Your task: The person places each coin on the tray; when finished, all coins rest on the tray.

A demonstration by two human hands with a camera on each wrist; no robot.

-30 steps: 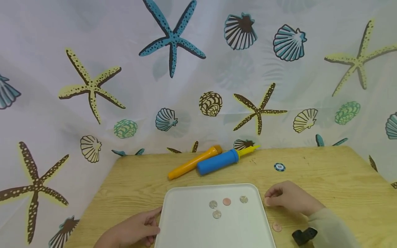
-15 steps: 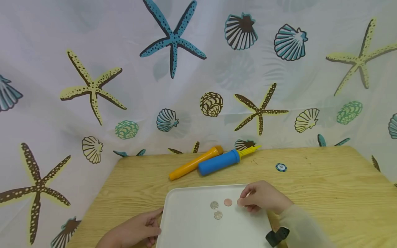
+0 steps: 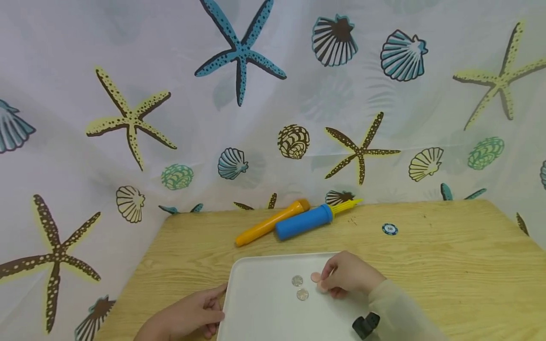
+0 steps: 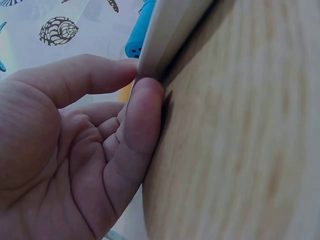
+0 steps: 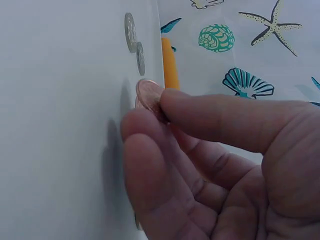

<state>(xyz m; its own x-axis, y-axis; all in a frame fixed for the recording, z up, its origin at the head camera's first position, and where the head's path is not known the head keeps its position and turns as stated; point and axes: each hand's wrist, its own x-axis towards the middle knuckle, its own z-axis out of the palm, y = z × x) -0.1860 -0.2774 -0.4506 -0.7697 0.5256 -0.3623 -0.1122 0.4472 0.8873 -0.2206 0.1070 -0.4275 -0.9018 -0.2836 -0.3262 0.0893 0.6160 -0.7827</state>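
My right hand [image 3: 351,274] pinches a copper-coloured coin [image 5: 149,95] between thumb and fingers, just over the white tray [image 3: 256,308]. Beside it, partly overlapped in the head view, is another copper coin [image 3: 315,277] on the tray. Two silver coins [image 3: 297,281] lie flat to the left of these. A thin edge of a further coin [image 5: 138,222] shows below my fingers in the right wrist view, mostly hidden. My left hand [image 3: 189,310] holds the tray's left edge, with the thumb [image 4: 105,75] at the rim and a fingertip [image 4: 147,95] against its side.
Behind the tray lie an orange toy microphone [image 3: 270,222] and a blue hand pump [image 3: 304,222] with a yellow end. A blue-and-white chip [image 3: 390,229] marked 50 sits on the wooden table [image 3: 448,265] at right. A seashell-patterned curtain [image 3: 273,94] hangs behind.
My right hand has carried the copper coin from beside the tray's right edge leftward over the tray, close to the other copper coin. The left hand has stayed at the tray's edge.
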